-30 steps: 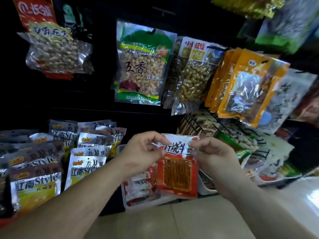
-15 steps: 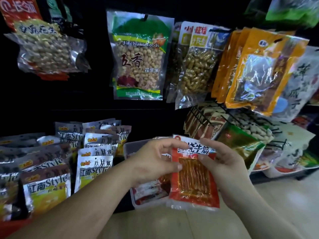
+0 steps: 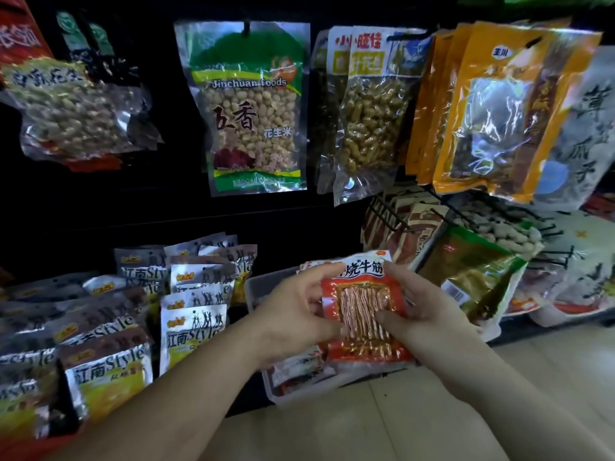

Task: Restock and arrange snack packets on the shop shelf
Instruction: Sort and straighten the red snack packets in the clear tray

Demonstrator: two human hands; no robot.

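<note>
Both hands are clamped on one packet. The left hand (image 3: 293, 316) curls round its left edge with the thumb pressed on the front. The right hand (image 3: 424, 314) grips the right edge, thumb laid across the clear window. The red snack packet (image 3: 362, 291) stands upright between them, over a clear plastic tray (image 3: 259, 287) on the bottom shelf (more red-and-white packets (image 3: 299, 364) lie in it, partly hidden by the left hand). Its white top band reads 烧牛筋, and the character before that is half covered by the left fingers. Thin orange-brown strips show through the window.

To the left, silver-and-yellow packets (image 3: 193, 334) marked 江南Style stand in rows. On the right, a green-and-gold packet (image 3: 472, 271) leans beside the right hand, below a black wire rack (image 3: 396, 217).

Hanging above are a green peanut bag (image 3: 249, 108) lettered Jinchuan Foods, 五香 and 花生米, then a clear bag of peanuts in the shell (image 3: 369, 121), then orange bags (image 3: 499, 111) with a blue 玉川 badge.
</note>
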